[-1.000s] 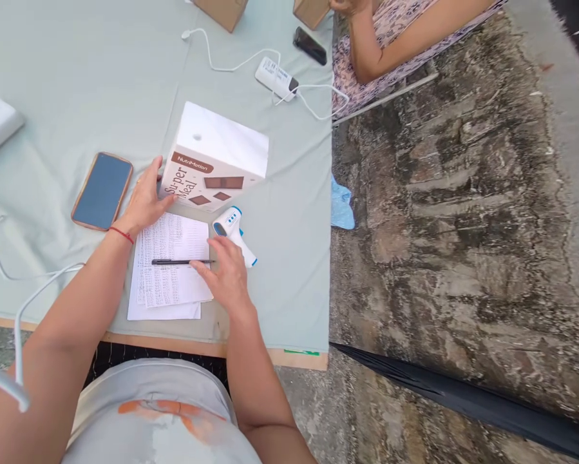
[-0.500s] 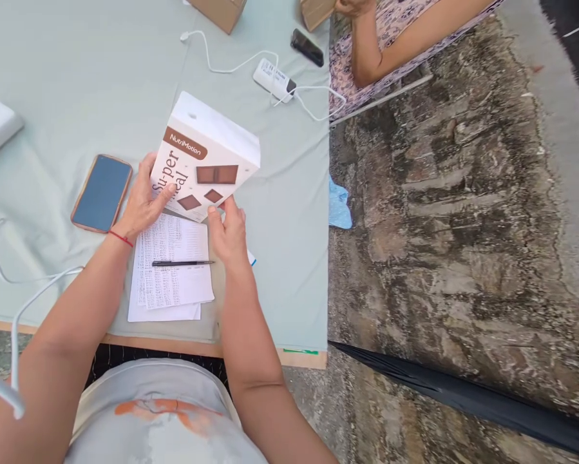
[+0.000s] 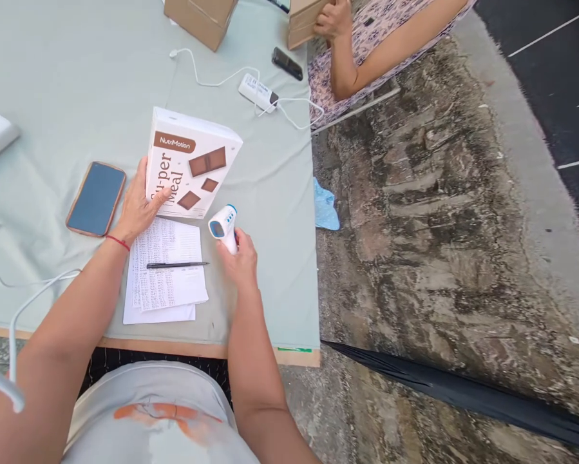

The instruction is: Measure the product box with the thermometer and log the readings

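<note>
My left hand (image 3: 142, 201) grips the left side of a white NutriMotion box (image 3: 203, 138), thumb across its front and fingers behind it. The box stands tilted, its printed front with brown bars facing me. In my right hand (image 3: 241, 260) is a white and blue infrared thermometer (image 3: 224, 223), fingers wrapped round its handle and its small screen towards me. The thermometer is just to the right of the box's lower edge. Below the box lie printed sheets (image 3: 168, 290) with a black pen (image 3: 177, 265) across them.
A smartphone (image 3: 96, 198) lies left of my left hand. Farther back are a white device with a cable (image 3: 257, 92), a black object (image 3: 287, 63) and a cardboard box (image 3: 202, 19). Another person's hand (image 3: 334, 20) touches a second carton (image 3: 301, 20). A blue cloth (image 3: 326, 205) hangs at the table's right edge.
My right hand has let go of the box's lower corner and taken hold of the thermometer. The box, still in my left hand, has turned more upright.
</note>
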### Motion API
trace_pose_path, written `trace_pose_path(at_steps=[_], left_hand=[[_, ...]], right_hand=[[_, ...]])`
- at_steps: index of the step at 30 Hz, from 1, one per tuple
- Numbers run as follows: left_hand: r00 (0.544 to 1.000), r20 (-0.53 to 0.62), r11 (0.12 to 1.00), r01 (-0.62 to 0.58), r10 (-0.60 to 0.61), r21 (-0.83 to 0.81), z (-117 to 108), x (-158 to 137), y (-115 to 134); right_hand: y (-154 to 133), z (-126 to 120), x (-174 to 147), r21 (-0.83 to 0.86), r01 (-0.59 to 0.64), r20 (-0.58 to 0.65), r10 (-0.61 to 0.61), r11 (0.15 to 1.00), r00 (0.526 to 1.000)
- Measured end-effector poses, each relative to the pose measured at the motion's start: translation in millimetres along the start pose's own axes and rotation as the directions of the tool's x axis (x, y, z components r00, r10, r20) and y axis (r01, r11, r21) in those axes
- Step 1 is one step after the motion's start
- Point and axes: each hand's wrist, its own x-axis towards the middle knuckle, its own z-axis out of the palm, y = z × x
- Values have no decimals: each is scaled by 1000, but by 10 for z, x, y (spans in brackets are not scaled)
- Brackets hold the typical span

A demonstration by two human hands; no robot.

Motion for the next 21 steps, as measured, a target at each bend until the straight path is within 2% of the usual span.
trace_pose_path(at_steps=[1,3,6,12,21], left_hand=[[1000,6,1000,4,-3,-11,-4,2,-1],[1000,4,1000,10,-10,-21,-11,3,-7],[1000,-24,1000,17,-17,-10,-13,3,-19],[998,-37,998,59,-58,23,-20,-23,7],[1000,11,999,17,-17,40,-14,-2,-13]], right_hand=[[-79,48,-53,134,-2,-16,4,991,1000],[-248,165,-138,351,-11,49,-7,936,999],[-443,360,-170,499,-13,156,-74,866,985],[-513,601,-37,511,-90,176,-2,855,984],[-517,596,-42,512,-99,184,4,853,983]])
